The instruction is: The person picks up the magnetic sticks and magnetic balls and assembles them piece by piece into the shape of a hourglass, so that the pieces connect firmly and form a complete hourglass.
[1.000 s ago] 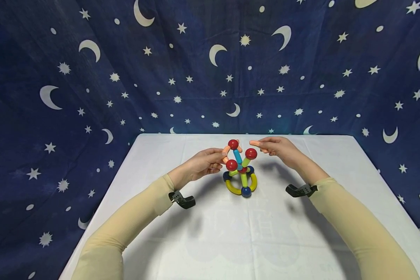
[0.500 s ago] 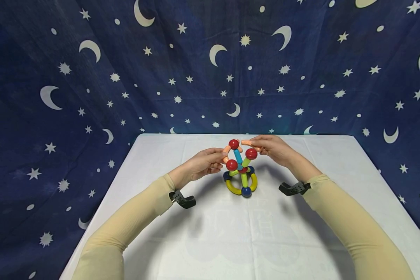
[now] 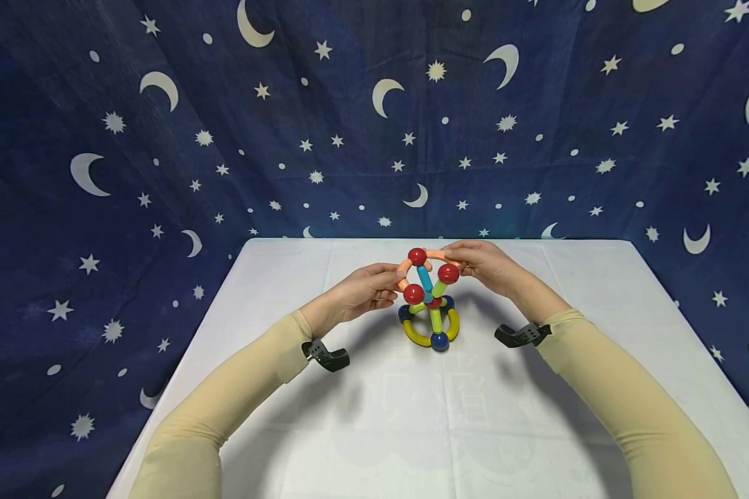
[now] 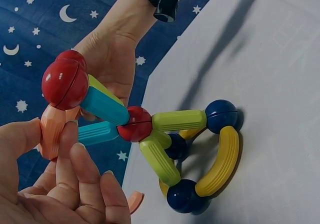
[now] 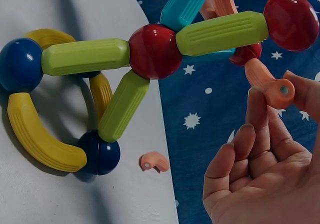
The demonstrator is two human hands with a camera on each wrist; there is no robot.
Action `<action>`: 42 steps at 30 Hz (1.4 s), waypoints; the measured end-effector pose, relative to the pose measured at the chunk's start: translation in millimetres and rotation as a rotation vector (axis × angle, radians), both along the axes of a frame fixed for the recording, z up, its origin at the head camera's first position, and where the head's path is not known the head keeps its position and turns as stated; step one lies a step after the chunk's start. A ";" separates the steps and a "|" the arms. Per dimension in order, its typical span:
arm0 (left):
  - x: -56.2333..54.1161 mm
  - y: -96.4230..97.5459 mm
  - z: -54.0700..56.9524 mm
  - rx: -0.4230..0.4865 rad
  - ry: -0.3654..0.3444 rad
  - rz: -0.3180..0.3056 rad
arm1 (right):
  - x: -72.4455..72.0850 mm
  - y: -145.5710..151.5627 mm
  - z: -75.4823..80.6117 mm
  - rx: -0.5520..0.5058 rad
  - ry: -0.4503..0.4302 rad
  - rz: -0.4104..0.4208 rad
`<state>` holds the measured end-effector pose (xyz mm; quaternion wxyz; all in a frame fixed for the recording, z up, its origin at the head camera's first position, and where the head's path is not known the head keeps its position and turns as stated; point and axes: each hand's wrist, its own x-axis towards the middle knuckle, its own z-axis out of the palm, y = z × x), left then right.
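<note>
A magnetic ball-and-stick model stands on the table. Yellow curved sticks [image 5: 42, 139] and blue balls [image 3: 440, 341] form its base ring, and lime sticks [image 5: 85, 56] rise to a central red ball [image 5: 156, 51]. Light blue sticks [image 4: 104, 105] and another lime stick [image 5: 222, 33] lead up to outer red balls [image 3: 448, 274]. My left hand [image 3: 365, 291] pinches an orange curved stick [image 4: 51, 131] between two red balls. Between thumb and fingers, my right hand [image 3: 487, 267] pinches another orange curved stick [image 5: 265, 81]; one end meets the top red ball [image 3: 417, 257], the other is free.
A loose orange curved stick [image 5: 155, 161] lies on the white table [image 3: 374, 416] behind the model. A dark blue curtain [image 3: 349, 125] with moons and stars hangs at the table's back and sides. Black straps [image 3: 326, 355] are worn at both wrists.
My right hand has moved left, bringing its orange curved stick from apart to the top red ball. The left hand keeps its pinch in the same place.
</note>
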<state>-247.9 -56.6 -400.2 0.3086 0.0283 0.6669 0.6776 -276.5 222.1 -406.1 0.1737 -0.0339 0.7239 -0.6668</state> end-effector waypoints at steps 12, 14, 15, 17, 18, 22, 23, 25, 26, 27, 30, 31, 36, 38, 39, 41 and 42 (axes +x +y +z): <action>-0.7 -0.2 1.4 -0.011 -0.002 0.003 | 1.0 3.1 4.5 -0.065 -0.001 0.058; -1.2 -0.5 0.6 -0.012 -0.003 0.008 | 1.9 1.8 4.9 -0.074 -0.008 0.058; -1.5 -0.8 0.2 -0.010 -0.005 0.011 | 2.7 1.3 5.4 -0.074 -0.010 0.059; -2.0 -1.3 -0.9 -0.004 -0.008 0.015 | 3.8 0.0 6.4 -0.068 -0.010 0.062; -2.2 -1.5 -1.4 -0.001 -0.009 0.016 | 4.4 -0.7 6.8 -0.066 -0.010 0.062; -2.2 -2.5 -2.1 0.012 -0.013 0.009 | 6.8 -2.4 8.1 -0.072 -0.009 0.065; -1.9 -2.7 -2.0 0.015 -0.014 0.007 | 7.4 -2.8 8.2 -0.078 -0.010 0.065; -1.6 -2.9 -1.9 0.018 -0.016 0.004 | 7.8 -3.1 7.7 -0.087 -0.011 0.065; -1.4 -3.0 -2.0 0.019 -0.017 0.004 | 7.8 -3.1 7.2 -0.090 -0.011 0.066; -1.2 -3.0 -2.0 0.019 -0.018 0.005 | 7.7 -3.2 6.8 -0.091 -0.011 0.067; -1.2 -2.4 -2.0 0.015 -0.019 0.008 | 7.6 -3.0 5.4 -0.080 -0.017 0.059; -1.2 -2.2 -2.2 0.014 -0.019 0.008 | 8.0 -2.8 5.1 -0.075 -0.017 0.057; -1.5 -0.9 -2.2 0.015 -0.025 0.006 | 10.7 -2.3 4.8 -0.072 -0.021 0.043; -1.7 -0.3 -1.8 0.014 -0.025 0.007 | 11.3 -2.3 4.8 -0.077 -0.024 0.034; -2.0 -0.2 -2.0 0.015 -0.025 0.009 | 11.4 -2.4 4.9 -0.079 -0.028 0.026; -2.6 0.0 -2.8 0.016 -0.025 0.012 | 11.3 -2.6 4.8 -0.080 -0.033 0.015; -2.8 0.0 -3.4 0.017 -0.025 0.014 | 11.6 -2.9 5.0 -0.079 -0.038 0.007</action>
